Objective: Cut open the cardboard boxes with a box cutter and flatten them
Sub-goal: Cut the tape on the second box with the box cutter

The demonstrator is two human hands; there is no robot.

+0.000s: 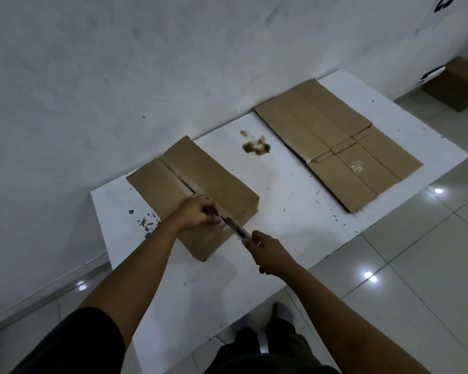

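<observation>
Matt brown cardboard box (200, 184), scuffed white table (295, 206), glossy floor tiles (416, 265)

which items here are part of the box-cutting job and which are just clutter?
Job:
- closed cardboard box, seam partly slit
- box cutter, gripped by right hand
- left hand, pinching at the seam by the blade
- flattened box, already done

Lying about:
- brown stain on the white table
- another box on the floor, far right; may be next
</observation>
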